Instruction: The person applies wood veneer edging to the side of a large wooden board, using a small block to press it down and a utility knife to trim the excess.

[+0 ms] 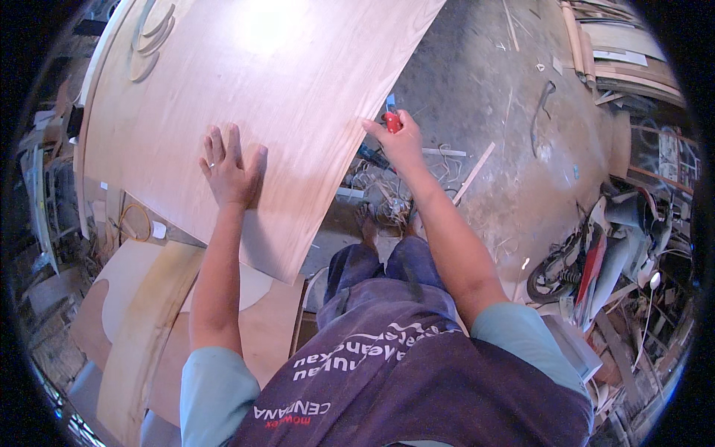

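A large pale plywood sheet [298, 156] slants across the upper left and centre. My left hand [229, 165] lies flat on it, fingers spread, a ring on one finger. At the sheet's right edge is my right hand [401, 143], its fingers closed around a small red tool [392, 121]. Something blue shows just beyond the tool, but I cannot make out its exact kind. The thumb of that hand points toward the sheet's edge. Several thin curved wood strips [153, 41] rest on the sheet's far left part.
Curved board pieces [141, 313] stand at the lower left. Tangled strips and shavings [387, 197] lie on the floor near my feet, with a loose wood stick [474, 173] to their right. A motorbike [596, 249] is at the right; stacked boards [633, 59] lie far right.
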`<state>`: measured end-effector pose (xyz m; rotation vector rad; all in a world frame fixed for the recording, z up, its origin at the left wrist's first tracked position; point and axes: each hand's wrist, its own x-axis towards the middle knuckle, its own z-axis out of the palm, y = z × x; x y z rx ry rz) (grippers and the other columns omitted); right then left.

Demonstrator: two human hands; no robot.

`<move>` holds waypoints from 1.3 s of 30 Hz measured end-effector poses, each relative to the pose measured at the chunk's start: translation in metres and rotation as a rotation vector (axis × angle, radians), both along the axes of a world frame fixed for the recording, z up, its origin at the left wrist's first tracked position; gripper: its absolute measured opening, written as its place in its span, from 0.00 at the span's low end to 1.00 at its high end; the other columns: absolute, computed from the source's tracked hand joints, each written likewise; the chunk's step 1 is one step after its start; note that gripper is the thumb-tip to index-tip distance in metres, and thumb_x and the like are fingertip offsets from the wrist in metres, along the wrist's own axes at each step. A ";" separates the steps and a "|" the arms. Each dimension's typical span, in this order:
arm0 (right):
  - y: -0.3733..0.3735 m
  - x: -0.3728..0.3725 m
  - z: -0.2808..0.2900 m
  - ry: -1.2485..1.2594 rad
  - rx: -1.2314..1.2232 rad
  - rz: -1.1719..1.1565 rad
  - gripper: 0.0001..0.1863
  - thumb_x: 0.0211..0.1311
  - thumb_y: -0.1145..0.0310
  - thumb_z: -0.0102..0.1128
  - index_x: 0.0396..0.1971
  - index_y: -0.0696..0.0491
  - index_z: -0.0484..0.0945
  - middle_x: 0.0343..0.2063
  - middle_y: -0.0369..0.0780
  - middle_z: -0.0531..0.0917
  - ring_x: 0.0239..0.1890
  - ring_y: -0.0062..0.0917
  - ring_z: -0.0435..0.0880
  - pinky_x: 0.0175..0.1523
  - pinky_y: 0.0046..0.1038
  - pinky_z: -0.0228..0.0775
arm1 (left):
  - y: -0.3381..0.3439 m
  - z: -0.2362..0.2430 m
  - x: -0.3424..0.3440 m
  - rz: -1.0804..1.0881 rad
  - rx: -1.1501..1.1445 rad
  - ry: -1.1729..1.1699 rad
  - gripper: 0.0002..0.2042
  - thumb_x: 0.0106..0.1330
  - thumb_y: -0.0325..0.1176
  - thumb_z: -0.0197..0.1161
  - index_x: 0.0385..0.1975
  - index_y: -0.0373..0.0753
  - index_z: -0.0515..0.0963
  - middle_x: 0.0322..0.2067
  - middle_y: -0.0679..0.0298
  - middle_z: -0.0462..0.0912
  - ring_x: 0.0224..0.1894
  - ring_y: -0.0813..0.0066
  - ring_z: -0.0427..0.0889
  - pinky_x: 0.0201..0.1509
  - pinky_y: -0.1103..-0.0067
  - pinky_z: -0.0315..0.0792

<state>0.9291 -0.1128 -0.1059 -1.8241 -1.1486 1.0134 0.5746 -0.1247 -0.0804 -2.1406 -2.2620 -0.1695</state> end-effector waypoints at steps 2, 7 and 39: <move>0.003 0.001 -0.006 0.040 0.009 -0.019 0.31 0.52 0.46 0.84 0.36 0.57 0.78 0.29 0.40 0.81 0.32 0.27 0.79 0.41 0.35 0.73 | 0.000 0.003 0.001 0.007 -0.010 0.001 0.40 0.69 0.63 0.62 0.80 0.55 0.64 0.82 0.52 0.54 0.84 0.49 0.49 0.83 0.45 0.42; -0.003 -0.002 -0.015 0.182 0.016 -0.093 0.23 0.60 0.56 0.79 0.43 0.57 0.79 0.30 0.38 0.81 0.33 0.25 0.80 0.40 0.34 0.75 | -0.001 0.003 0.002 -0.006 0.014 -0.024 0.40 0.70 0.63 0.62 0.79 0.55 0.64 0.82 0.51 0.55 0.84 0.49 0.50 0.82 0.45 0.42; 0.199 0.174 0.070 -0.435 0.368 0.460 0.26 0.61 0.65 0.66 0.61 0.48 0.82 0.45 0.49 0.79 0.44 0.46 0.82 0.51 0.46 0.78 | 0.044 0.023 0.166 0.359 -0.231 -0.138 0.53 0.56 0.73 0.69 0.82 0.60 0.58 0.84 0.48 0.41 0.85 0.43 0.37 0.77 0.30 0.33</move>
